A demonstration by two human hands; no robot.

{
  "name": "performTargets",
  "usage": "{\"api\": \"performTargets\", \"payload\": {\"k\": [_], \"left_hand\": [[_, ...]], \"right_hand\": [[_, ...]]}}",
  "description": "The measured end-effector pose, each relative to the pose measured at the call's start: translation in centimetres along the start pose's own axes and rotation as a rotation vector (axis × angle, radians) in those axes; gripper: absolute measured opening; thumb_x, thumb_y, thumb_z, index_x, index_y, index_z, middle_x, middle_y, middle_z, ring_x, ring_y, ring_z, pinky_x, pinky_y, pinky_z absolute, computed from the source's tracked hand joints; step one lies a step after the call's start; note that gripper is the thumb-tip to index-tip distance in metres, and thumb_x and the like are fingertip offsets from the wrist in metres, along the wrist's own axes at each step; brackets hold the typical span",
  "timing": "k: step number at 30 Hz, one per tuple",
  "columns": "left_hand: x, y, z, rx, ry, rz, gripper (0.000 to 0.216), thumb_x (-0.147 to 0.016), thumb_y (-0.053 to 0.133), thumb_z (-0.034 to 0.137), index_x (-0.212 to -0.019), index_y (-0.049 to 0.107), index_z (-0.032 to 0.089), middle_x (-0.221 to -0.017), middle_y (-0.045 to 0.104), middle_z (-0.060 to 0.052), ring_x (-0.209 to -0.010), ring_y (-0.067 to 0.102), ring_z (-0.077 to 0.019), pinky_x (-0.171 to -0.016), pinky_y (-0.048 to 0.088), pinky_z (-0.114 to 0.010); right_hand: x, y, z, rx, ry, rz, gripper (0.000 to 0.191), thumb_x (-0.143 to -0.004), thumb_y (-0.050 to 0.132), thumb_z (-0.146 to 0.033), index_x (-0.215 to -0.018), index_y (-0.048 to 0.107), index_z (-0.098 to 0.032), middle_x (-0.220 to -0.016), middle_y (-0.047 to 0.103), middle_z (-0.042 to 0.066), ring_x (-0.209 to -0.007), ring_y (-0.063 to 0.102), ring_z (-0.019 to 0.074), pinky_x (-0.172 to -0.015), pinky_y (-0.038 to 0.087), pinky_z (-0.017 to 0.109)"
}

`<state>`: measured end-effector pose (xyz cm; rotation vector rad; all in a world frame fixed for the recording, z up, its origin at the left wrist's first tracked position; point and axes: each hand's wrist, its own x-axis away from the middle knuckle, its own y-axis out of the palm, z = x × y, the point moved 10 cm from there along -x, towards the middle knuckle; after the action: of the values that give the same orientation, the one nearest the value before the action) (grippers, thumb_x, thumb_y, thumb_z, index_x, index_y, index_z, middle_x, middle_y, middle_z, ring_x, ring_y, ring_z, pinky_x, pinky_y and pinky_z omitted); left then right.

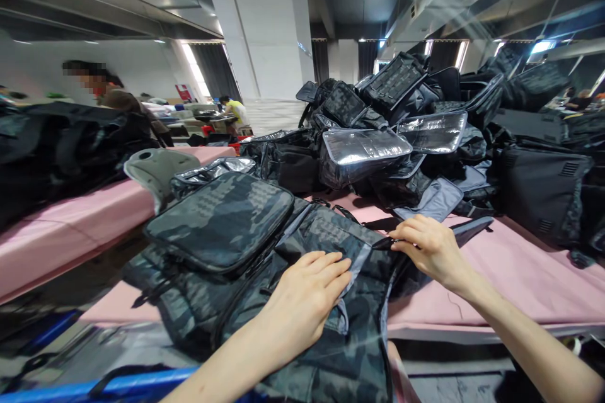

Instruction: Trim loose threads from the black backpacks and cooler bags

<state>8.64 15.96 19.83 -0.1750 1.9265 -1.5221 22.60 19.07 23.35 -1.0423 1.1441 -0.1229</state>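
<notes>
A dark camouflage backpack (222, 227) lies in front of me on a pink-covered table (510, 271), hanging over its near edge. My left hand (307, 296) rests flat on the bag's fabric, fingers stretched out and together. My right hand (428, 249) is at the bag's right edge, its fingers curled and pinching a dark strap or flap of the bag (454, 233) against the table.
A large heap of similar dark bags (416, 132), some with shiny clear panels, fills the table behind and to the right. More dark bags (61, 145) lie at the left. A person (113, 97) stands at far left; another in yellow (234, 110) is farther back.
</notes>
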Motion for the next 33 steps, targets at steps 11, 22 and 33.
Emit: {"api": "performTargets", "payload": {"k": [11,22,33], "left_hand": [[0.0,0.2,0.0,-0.008,-0.014,-0.013,0.033,-0.080,0.052,0.015,-0.112,0.058,0.021,-0.121,0.059,-0.003,-0.113,0.051,-0.0181,-0.096,0.034,-0.036],[-0.2,0.3,0.1,0.025,-0.024,-0.031,0.031,-0.082,0.050,0.015,-0.111,0.058,0.020,-0.121,0.059,-0.005,-0.114,0.050,-0.0187,-0.098,0.033,-0.036],[1.7,-3.9,-1.8,-0.216,-0.421,0.210,0.053,-0.076,0.059,0.026,-0.125,0.044,0.013,-0.131,0.047,-0.018,-0.125,0.034,-0.0367,-0.095,0.033,-0.058]], "right_hand": [[0.0,0.5,0.1,-0.027,-0.011,-0.001,0.013,-0.087,0.052,-0.028,-0.084,0.061,-0.019,-0.081,0.065,0.004,-0.073,0.053,0.0155,-0.065,0.039,0.027],[0.0,1.2,1.5,-0.218,0.107,-0.054,0.012,-0.085,0.055,-0.030,-0.082,0.063,-0.021,-0.078,0.065,0.003,-0.072,0.057,0.0146,-0.065,0.042,0.025],[0.6,2.3,4.5,-0.610,0.428,-0.061,0.021,-0.078,0.059,-0.040,-0.080,0.065,-0.020,-0.080,0.068,0.004,-0.074,0.062,0.0186,-0.067,0.048,0.029]]}}
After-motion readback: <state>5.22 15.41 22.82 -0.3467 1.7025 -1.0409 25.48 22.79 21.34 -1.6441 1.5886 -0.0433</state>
